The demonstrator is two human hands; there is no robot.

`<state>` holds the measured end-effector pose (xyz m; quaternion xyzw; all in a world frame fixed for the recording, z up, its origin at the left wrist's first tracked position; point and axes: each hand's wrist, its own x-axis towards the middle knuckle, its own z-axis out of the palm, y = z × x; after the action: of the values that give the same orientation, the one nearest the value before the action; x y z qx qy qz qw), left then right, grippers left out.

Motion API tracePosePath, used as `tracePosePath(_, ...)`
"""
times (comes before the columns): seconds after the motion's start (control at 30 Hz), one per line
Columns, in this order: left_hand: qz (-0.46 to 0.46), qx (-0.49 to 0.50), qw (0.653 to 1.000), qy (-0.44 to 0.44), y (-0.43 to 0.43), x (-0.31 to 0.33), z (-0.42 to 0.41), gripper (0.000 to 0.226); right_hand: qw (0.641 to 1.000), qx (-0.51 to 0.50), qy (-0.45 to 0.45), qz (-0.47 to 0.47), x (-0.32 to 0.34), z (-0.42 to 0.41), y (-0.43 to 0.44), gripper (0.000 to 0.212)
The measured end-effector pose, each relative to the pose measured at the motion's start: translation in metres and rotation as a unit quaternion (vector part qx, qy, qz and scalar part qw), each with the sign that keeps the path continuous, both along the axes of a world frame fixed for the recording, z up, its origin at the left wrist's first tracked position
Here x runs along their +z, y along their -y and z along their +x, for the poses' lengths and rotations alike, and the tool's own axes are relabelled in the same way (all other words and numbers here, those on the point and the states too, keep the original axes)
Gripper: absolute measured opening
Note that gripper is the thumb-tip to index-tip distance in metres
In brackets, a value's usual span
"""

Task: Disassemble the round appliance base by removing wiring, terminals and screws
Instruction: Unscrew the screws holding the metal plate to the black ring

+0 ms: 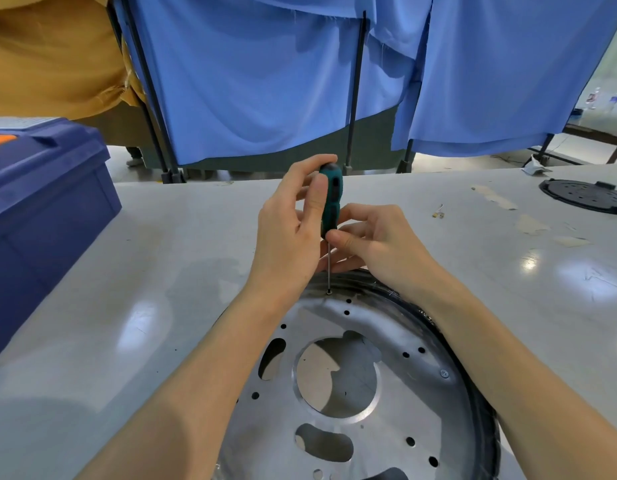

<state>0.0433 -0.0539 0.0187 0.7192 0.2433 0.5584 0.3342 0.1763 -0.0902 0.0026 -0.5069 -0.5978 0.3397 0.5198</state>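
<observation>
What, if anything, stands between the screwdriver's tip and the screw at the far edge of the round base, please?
Nothing visible does. The screwdriver runs straight down, its bare shaft meeting the screw at the far rim of the round base. The left hand and right hand both hold its grip, well above the tip.
</observation>
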Motion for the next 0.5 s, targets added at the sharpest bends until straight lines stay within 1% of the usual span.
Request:
tracePosePath(0.07, -0.008, -0.01, 1.0, 0.011, -0.0007, 0.0008, -0.0013, 0.025, 1.0, 0.002, 0.006, 0.002, -0.0003, -0.001, 0.0011, 0.016)
tracePosePath(0.17, 0.009, 0.008, 1.0, 0.012, -0.0011, 0.0016, -0.0009, 0.028, 1.0, -0.006, 0.019, 0.01, -0.0005, -0.0024, 0.0034, 0.021)
tracePosePath(0.23, 0.021, 0.015, 1.0, 0.0, -0.0008, 0.0009, 0.0011, 0.032, 1.0, -0.007, 0.019, 0.012, 0.0003, -0.0025, 0.0033, 0.018)
tracePosePath(0.3, 0.025, 0.017, 0.999, -0.01, -0.0004, 0.0, 0.0026, 0.03, 1.0, -0.004, 0.014, 0.006, 0.0008, -0.0017, 0.0022, 0.014)
tracePosePath(0.37, 0.02, 0.011, 1.0, -0.008, 0.0, 0.0002, 0.0024, 0.03, 1.0, 0.001, 0.009, 0.0, 0.0014, -0.0013, 0.0021, 0.015)
tracePosePath(0.5, -0.01, -0.001, 1.0, 0.006, -0.0004, 0.0024, 0.0006, 0.028, 0.999, -0.005, 0.032, 0.005, -0.0001, -0.0028, 0.0032, 0.019)
